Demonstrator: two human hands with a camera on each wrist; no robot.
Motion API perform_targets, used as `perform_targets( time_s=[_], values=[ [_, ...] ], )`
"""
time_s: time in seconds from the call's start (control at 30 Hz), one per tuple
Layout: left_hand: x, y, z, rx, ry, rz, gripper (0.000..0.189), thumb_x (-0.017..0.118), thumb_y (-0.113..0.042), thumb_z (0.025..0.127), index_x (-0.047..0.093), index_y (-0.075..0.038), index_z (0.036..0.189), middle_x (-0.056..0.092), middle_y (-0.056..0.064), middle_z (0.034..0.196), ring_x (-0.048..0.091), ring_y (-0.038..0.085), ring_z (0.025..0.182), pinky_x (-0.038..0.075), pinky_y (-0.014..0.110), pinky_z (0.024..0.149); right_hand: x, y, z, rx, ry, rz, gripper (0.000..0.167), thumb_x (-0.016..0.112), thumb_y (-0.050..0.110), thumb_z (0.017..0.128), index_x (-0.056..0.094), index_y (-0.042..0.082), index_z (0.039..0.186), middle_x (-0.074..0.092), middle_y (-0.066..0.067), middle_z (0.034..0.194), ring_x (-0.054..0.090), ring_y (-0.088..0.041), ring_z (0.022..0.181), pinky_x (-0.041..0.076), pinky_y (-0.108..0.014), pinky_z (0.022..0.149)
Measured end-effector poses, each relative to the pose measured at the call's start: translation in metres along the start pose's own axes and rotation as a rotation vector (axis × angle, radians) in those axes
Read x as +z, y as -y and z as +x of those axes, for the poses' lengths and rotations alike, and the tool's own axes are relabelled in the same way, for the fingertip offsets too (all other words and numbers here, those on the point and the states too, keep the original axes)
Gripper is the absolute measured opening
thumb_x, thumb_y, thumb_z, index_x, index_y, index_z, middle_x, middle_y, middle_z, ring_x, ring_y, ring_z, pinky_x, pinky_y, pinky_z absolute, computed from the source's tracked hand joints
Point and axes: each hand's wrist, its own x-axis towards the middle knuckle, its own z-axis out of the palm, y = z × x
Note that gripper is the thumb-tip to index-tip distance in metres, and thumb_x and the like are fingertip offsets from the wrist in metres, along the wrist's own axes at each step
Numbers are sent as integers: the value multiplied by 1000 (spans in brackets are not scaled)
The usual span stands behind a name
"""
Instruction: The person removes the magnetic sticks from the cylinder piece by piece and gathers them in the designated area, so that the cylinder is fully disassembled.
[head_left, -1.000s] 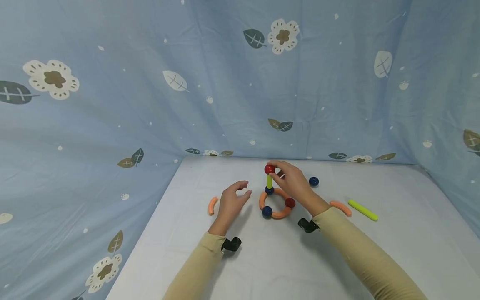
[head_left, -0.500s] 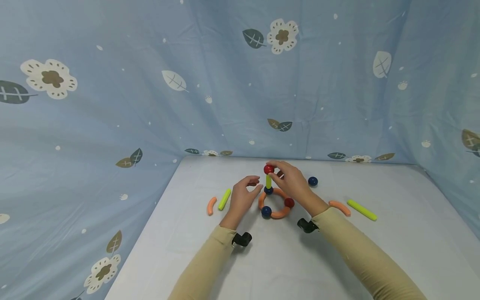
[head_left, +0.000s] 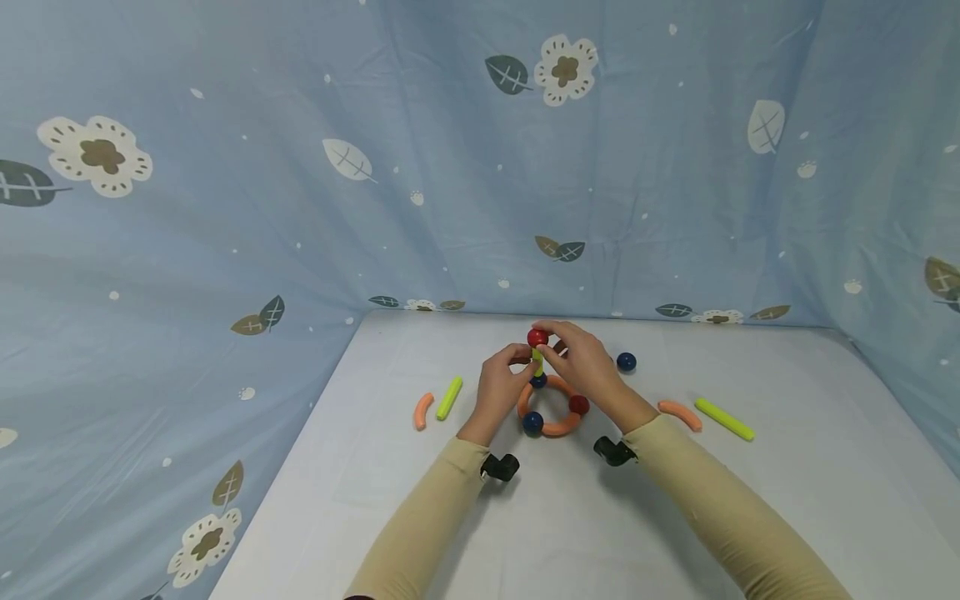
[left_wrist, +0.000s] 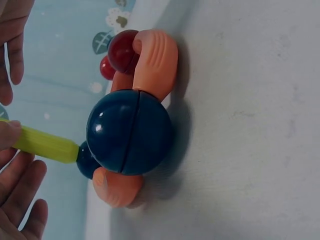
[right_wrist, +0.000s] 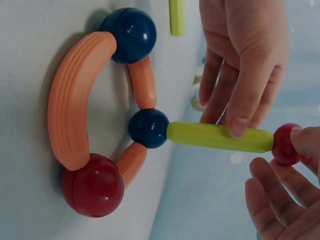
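Observation:
Curved orange rods (right_wrist: 67, 107) join with a red ball (right_wrist: 95, 186) and two blue balls into a ring lying on the white table. From the far blue ball (right_wrist: 148, 128) a yellow-green rod (right_wrist: 197, 135) stands upright, topped by another red ball (right_wrist: 284, 145). My left hand (head_left: 501, 387) pinches the rod between thumb and fingers. Thumb and fingers of my right hand (head_left: 588, 362) grip the top red ball. The nearer blue ball (left_wrist: 127, 132) looms large in the left wrist view, where the top ball is out of sight.
Left of the ring lie a curved orange rod (head_left: 423, 412) and a yellow-green rod (head_left: 449, 398). On the right are a blue ball (head_left: 626, 362), a curved orange rod (head_left: 680, 416) and a yellow-green rod (head_left: 724, 419). Behind hangs a blue patterned cloth (head_left: 450, 167).
My left hand has moved right to the upright rod and now pinches it, uncovering the yellow-green rod on the left. My right hand has stayed on the top red ball.

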Motion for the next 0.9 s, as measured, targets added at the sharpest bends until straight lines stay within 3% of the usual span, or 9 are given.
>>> perform_targets(
  time_s=[0.4, 0.67, 0.9],
  values=[
    [1, 3, 6, 49, 7, 49, 19, 74, -23, 96, 73, -16, 113, 75, -3, 106, 69, 15, 104, 57, 40, 90, -1, 0, -1, 0, -2, 13, 42, 69, 19, 99, 60, 14, 140, 65, -10, 131, 69, -25, 94, 59, -42, 80],
    [2, 0, 8, 71, 28, 92, 20, 76, -21, 94, 74, -14, 112, 76, -2, 105, 70, 14, 103, 56, 40, 94, -9, -2, -4, 107, 44, 116, 40, 68, 22, 100, 61, 16, 139, 66, -9, 131, 67, -26, 98, 58, -44, 83],
    [4, -3, 6, 98, 39, 119, 19, 77, -23, 93, 75, -16, 111, 76, -5, 102, 70, 11, 102, 55, 37, 94, -13, -13, -9, 92, 52, 169, 39, 67, 22, 101, 60, 15, 139, 67, -10, 128, 67, -27, 99, 58, -45, 85]
  ],
)
